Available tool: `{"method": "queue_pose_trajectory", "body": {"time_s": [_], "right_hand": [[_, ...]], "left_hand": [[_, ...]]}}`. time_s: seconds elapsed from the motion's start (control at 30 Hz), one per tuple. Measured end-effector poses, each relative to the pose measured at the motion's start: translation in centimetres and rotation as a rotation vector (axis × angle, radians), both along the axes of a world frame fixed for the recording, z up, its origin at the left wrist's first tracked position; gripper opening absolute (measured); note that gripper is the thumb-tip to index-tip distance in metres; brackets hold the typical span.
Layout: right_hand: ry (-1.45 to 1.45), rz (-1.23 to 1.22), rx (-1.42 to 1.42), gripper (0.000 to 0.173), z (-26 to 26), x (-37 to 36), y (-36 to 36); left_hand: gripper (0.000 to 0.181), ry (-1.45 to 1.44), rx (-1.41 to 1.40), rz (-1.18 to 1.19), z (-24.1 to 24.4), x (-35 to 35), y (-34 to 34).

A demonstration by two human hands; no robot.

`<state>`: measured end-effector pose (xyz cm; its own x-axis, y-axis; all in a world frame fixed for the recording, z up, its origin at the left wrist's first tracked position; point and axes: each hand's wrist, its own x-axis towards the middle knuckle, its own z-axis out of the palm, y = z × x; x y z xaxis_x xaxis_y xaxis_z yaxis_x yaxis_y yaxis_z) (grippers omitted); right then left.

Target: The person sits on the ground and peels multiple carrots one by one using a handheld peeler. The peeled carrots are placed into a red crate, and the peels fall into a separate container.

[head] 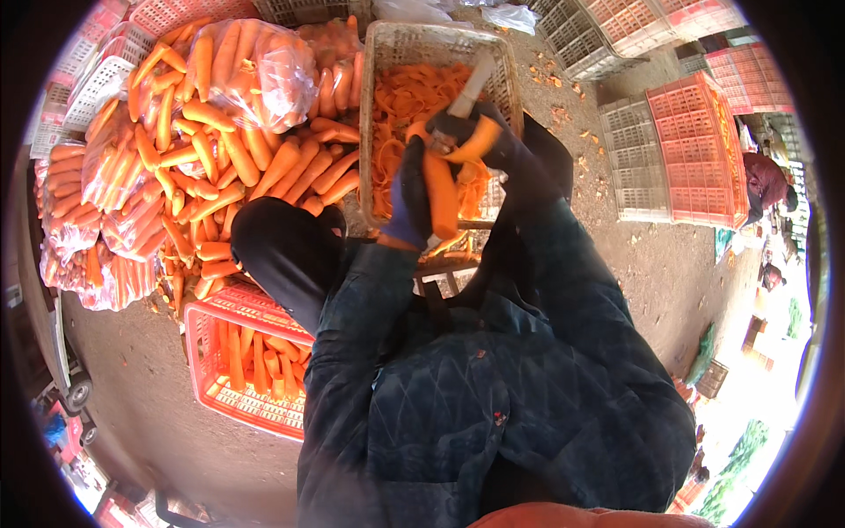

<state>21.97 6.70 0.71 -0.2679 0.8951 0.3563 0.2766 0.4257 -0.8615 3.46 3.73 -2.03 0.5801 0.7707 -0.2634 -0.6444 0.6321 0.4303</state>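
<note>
My gloved left hand (410,191) is closed around a thick carrot (440,197), whose lower end points back towards me. Across its top my gloved right hand (476,135) grips a peeler or knife with a pale flat part (473,86) sticking up; the tool's working edge is hidden. A wide curl of carrot peel (480,140) hangs by the right fingers. Both hands are above a dirty plastic crate (441,33) that holds a heap of orange peelings (422,92).
Loose carrots (244,158) and bagged carrots (254,72) are piled at the left. A red crate (247,414) with carrots stands below them, beside my knee. Stacked crates (693,152) stand on the right, with a person (766,181) beyond. Scraps lie on the ground.
</note>
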Motion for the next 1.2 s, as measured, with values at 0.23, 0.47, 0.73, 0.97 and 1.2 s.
{"method": "queue_pose_trajectory", "body": {"time_s": [0.23,0.47,0.73,0.97,1.2], "right_hand": [[0.814,-0.419,-0.558,0.04,-15.1,14.4,4.5],[0.352,-0.537,-0.659,0.024,-3.5,0.4,-0.5],[0.549,-0.099,-0.591,0.021,4.6,-6.5,-9.4],[0.534,-0.08,-0.611,0.02,2.5,-3.8,-6.7],[0.268,-0.211,-0.164,0.023,-3.7,0.8,1.7]], "left_hand": [[0.047,-0.12,-0.008,0.055,8.0,-1.6,-2.4],[0.046,-0.221,-0.119,0.4,3.6,-4.5,3.4],[0.049,-0.157,-0.061,0.349,1.4,-1.6,3.1],[0.042,-0.1,-0.145,0.08,1.4,-1.3,2.2],[0.035,0.045,-0.168,0.041,1.6,-0.4,-0.3]]}}
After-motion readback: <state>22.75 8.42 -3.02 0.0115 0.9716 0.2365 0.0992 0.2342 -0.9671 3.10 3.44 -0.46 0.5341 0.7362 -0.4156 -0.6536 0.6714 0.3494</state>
